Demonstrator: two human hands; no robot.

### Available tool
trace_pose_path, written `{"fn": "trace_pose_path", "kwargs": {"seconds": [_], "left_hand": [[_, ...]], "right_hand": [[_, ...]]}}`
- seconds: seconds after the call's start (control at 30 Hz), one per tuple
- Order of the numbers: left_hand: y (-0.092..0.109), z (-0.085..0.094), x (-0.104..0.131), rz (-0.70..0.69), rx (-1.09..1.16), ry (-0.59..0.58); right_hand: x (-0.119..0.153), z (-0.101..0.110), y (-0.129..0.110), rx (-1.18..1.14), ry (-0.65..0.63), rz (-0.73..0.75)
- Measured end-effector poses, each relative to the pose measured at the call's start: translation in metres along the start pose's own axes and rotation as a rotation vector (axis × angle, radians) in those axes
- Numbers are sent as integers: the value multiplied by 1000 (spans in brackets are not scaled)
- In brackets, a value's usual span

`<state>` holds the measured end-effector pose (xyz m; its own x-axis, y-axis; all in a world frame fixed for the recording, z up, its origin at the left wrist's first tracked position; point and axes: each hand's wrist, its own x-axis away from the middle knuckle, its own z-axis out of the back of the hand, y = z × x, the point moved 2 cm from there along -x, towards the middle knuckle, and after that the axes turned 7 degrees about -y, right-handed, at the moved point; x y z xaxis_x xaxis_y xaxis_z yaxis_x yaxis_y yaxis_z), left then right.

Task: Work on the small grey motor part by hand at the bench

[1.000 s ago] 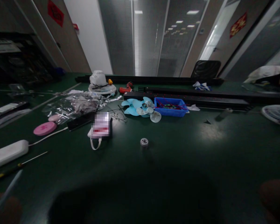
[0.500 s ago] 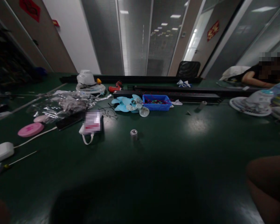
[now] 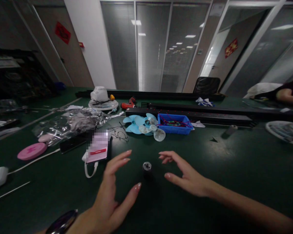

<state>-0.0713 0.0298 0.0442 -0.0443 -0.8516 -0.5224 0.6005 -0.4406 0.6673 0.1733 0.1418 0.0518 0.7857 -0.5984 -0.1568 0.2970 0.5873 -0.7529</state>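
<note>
A small metal cylinder (image 3: 146,167), likely a motor, stands upright on the dark green table (image 3: 185,208). To its left is my left hand (image 3: 112,195), thumb and fingers spread apart and holding nothing; a dark watch is on that wrist. My right hand (image 3: 185,172) is on the other side of the cylinder, its thumb apart from the fingers, with nothing between them. Neither hand touches the cylinder. Beyond it lie blue fan blades (image 3: 134,124) and clear ones (image 3: 159,135), beside a blue bin (image 3: 177,130) of wires and small parts.
At the left are a lit phone (image 3: 97,149) with a white cable, a pink round object (image 3: 32,151), clear plastic bags (image 3: 80,120) and a screwdriver (image 3: 12,191). A second cylinder (image 3: 232,128) lies at right. Another person's arm (image 3: 289,96) rests at far right.
Both my hands have come in from the lower edges to either side of the cylinder. The camera view has shifted, so the table objects appear lower. The cylinder still stands upright.
</note>
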Motion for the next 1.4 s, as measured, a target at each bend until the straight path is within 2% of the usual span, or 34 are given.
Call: {"fn": "trace_pose_path", "kwargs": {"seconds": [0.07, 0.13, 0.2, 0.43, 0.6, 0.83, 1.0, 1.23, 1.4], "left_hand": [[-22, -22, -14, 26, 6, -124], [-37, -41, -22, 75, 44, -247], [-45, -52, -27, 102, 105, -322], [-52, -56, -45, 104, 185, -344], [-51, -66, -53, 96, 219, -358], [-27, -107, -81, 123, 375, -423], [-29, -127, -92, 92, 392, -407], [-37, -124, -89, -90, 259, -350], [-45, -115, -91, -97, 165, -216]], "right_hand": [[-12, -25, 22, -63, -119, -71], [-21, -43, 35, -66, -137, -64], [-28, -54, 40, -59, -129, -40], [-42, -59, 44, -67, -17, -75], [-37, -48, 51, -78, 46, -55], [-12, -8, 71, 71, 48, -71], [-3, -4, 86, 20, 113, -124], [-10, -4, 81, 4, 5, -48], [-8, -1, 81, -12, -1, -93]]}}
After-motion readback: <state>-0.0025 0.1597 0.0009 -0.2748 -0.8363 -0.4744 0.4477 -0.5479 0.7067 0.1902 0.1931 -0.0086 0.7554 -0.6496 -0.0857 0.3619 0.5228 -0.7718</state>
